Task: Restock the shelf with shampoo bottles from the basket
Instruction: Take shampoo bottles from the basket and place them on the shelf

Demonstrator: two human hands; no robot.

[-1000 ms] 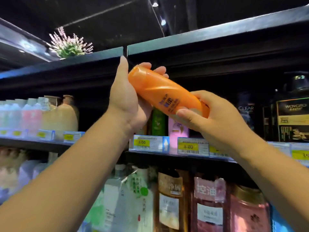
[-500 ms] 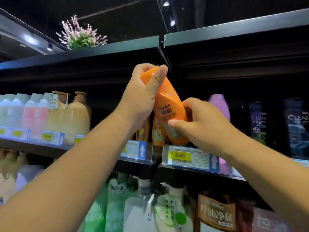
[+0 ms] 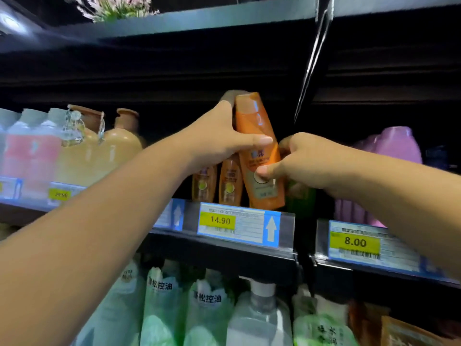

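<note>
1. Orange shampoo bottle [image 3: 259, 146] swings from slanted to near upright versus half a second back; base now at shelf [image 3: 224, 258] lip.
2. Left hand [image 3: 219, 138] wraps its upper half; right hand [image 3: 306, 161] pinches the lower label.
3. Best: seat base flat beside matching bottles [image 3: 230, 182] left of grip, label out.
4. Price tag [image 3: 219, 220] below grip reads 14.90; second tag [image 3: 355, 242] further right, 8.00. Bottle print blurred.

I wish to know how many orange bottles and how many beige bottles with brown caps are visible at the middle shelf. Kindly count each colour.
Orange plastic shampoo bottles: 3, one held, two standing behind it
Beige rounded bottles with brown caps: 2
Total: 5
</note>
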